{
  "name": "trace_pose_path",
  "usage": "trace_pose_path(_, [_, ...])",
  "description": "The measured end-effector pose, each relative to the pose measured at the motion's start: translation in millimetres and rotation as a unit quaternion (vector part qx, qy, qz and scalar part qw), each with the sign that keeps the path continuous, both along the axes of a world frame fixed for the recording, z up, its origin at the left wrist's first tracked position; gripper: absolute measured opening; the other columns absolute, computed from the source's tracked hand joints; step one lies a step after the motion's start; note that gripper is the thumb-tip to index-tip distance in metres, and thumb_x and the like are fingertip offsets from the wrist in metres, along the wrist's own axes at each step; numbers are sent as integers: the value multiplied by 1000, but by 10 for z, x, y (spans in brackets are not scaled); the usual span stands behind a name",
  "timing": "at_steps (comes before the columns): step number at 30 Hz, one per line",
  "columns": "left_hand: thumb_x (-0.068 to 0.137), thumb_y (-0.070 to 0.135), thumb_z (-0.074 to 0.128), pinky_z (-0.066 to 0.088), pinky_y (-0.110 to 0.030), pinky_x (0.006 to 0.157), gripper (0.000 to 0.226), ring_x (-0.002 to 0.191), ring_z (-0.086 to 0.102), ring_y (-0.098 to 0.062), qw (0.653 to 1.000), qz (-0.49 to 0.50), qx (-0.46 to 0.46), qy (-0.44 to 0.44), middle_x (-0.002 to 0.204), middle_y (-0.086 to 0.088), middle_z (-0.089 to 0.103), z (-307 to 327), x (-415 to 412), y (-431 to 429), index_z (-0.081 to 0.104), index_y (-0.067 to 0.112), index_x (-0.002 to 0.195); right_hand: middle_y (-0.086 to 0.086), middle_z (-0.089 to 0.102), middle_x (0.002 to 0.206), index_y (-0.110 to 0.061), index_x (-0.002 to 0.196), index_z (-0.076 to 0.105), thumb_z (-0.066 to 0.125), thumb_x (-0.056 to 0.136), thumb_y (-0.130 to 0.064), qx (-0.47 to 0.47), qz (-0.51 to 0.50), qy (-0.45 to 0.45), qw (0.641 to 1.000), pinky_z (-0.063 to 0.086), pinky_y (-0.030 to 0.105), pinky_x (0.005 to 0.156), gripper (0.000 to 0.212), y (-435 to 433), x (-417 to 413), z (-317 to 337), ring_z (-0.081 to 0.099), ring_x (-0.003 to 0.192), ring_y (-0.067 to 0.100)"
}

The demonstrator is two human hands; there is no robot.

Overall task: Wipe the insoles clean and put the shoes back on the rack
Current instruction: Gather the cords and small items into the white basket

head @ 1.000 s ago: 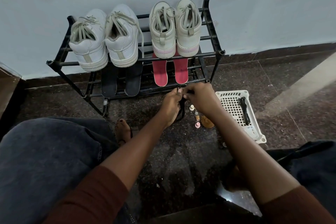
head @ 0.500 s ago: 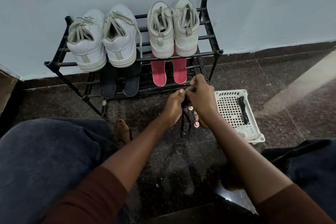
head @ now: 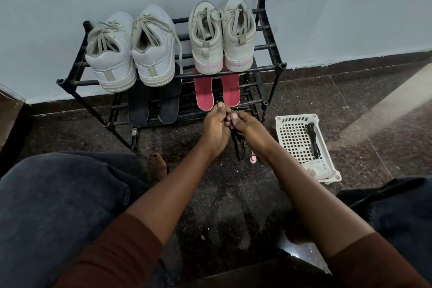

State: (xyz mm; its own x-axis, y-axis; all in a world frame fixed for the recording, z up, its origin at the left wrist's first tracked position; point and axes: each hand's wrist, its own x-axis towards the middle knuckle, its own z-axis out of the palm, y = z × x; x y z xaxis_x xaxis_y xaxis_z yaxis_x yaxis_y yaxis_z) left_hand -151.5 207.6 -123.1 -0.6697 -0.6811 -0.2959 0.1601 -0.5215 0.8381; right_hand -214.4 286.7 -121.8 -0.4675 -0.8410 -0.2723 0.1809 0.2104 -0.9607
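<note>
Left grip [head: 216,128] and right grip [head: 251,134] meet just in front of the rack [head: 264,67], both pinching a black lace [head: 238,147] that hangs between the wrists. Pink insoles [head: 205,94] and black insoles [head: 138,104] lie on the lower shelf. White shoes [head: 131,54] and beige shoes [head: 222,37] sit on top. White basket [head: 295,118] is on the floor beside the rack.
</note>
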Motion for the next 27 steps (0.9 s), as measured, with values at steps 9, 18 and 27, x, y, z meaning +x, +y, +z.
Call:
trace_pose_path(9, [105,18,27,34,-20,50,35,50,30,-7,998,53,17,21,58,5,37,-2,29,-84,39,15,71,8,54,69,-1,105,51,46,95,-4,69,66,57,994,44,32,71,12,15,93,-117,52,66,17])
trace_pose_path(18, [105,17,25,20,-17,36,34,36,26,-3,990,137,-7,-37,59,5,33,-76,234,-415,38,19,74,3,47,63,-6,74,55,43,96,-5,140,100,75,982,35,21,57,26,213,-186,-158,43,57,12])
trace_pose_path(27, [105,27,25,15,-18,38,35,37,21,0,973,187,-70,-119,59,4,29,-136,310,-581,39,18,74,9,50,65,10,108,60,44,94,2,198,38,65,977,43,20,51,22,345,-412,-110,46,56,15])
